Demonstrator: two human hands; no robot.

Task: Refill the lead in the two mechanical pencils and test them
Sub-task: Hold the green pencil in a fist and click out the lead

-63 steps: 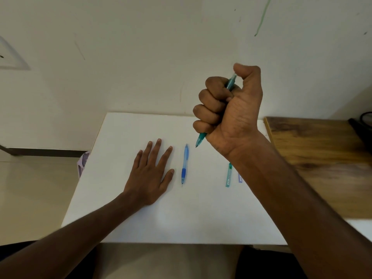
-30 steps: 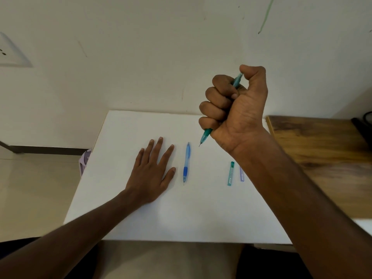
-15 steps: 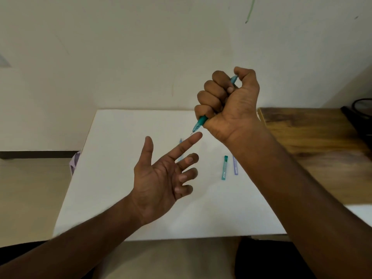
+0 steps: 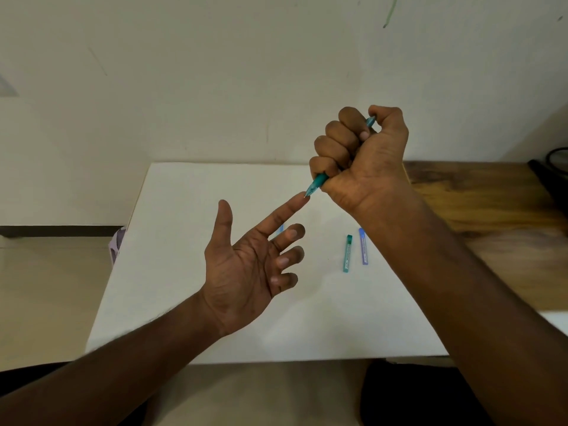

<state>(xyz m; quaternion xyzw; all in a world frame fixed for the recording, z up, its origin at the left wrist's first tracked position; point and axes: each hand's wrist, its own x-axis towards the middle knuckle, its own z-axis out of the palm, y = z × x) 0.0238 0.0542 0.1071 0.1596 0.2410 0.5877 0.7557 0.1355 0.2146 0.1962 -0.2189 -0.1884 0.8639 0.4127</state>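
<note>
My right hand (image 4: 365, 161) is a fist around a teal mechanical pencil (image 4: 316, 184), raised above the white table (image 4: 190, 318), with my thumb on the pencil's top end. The pencil's tip points down-left and touches the tip of my left index finger. My left hand (image 4: 246, 265) is lifted palm up, fingers apart, holding nothing. A blue mechanical pencil (image 4: 279, 230) lies on the table, almost wholly hidden behind my left fingers. A teal lead case (image 4: 348, 253) and a purple lead case (image 4: 363, 245) lie side by side on the table near my right forearm.
A wooden surface (image 4: 491, 210) adjoins the white table on the right, with a dark object (image 4: 553, 167) at its far right edge. A wall stands right behind the table. A pale purple object (image 4: 115, 245) shows past the table's left edge.
My left hand lifted off the table, turned palm up and stretched its index finger to the pencil tip. My right hand kept its fist on the teal pencil and tilted the tip toward that finger.
</note>
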